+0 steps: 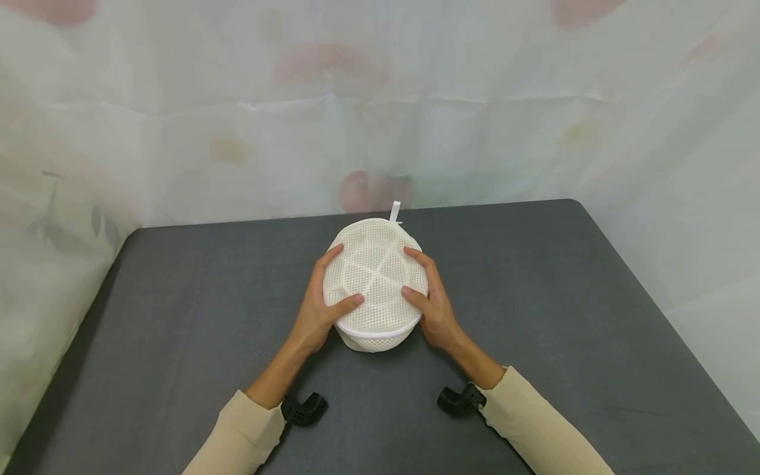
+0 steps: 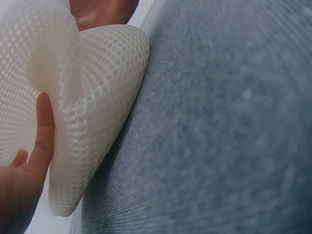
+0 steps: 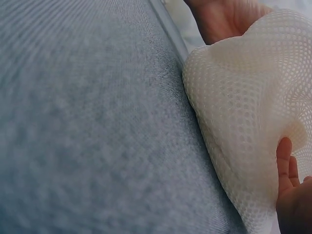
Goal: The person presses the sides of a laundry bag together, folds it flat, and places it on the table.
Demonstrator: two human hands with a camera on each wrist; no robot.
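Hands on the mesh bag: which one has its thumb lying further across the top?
The left hand: its thumb reaches onto the mesh bag top; the right hand thumb stays nearer the edge.

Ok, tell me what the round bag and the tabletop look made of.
Bag: white woven mesh, likely synthetic; the wrist views show regular small holes and soft, matte folds, with a smooth band at its rim. Tabletop: dark grey, matte, felt-like fabric; fine fuzzy texture up close.

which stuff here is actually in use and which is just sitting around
In use:
mesh bag, on the table
left hand, holding its left side
right hand, holding its right side

Just there:
grey table
floral curtain behind
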